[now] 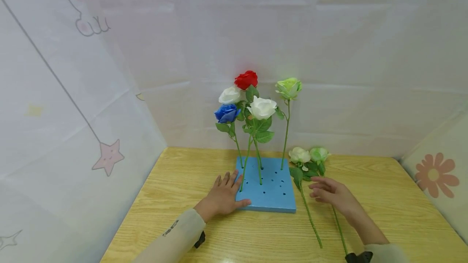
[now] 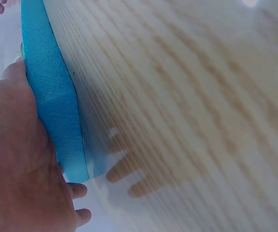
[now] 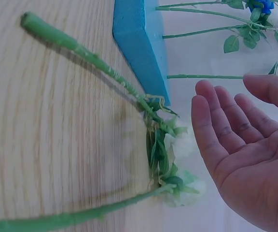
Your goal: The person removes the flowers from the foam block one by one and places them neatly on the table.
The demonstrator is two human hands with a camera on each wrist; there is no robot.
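A blue foam board (image 1: 272, 198) with small holes lies on the table. Stuck upright in it are a red rose (image 1: 246, 80), a blue rose (image 1: 227, 113), two white roses, the nearer one (image 1: 262, 108) in front, and a light green rose (image 1: 289, 88). My left hand (image 1: 224, 197) rests on the board's left edge, fingers spread, thumb along the front. My right hand (image 1: 334, 195) hovers over the stems to the right, fingers relaxed, holding nothing. Below it lie a cream-white rose (image 1: 300, 155) and a pale green rose (image 1: 319, 154); the hand hides part of the green one's stem.
The wooden table (image 1: 175, 198) meets a pale cloth backdrop (image 1: 365, 72) behind the flowers, with printed cloth at both sides. The two loose stems point toward the table's front, right of the board.
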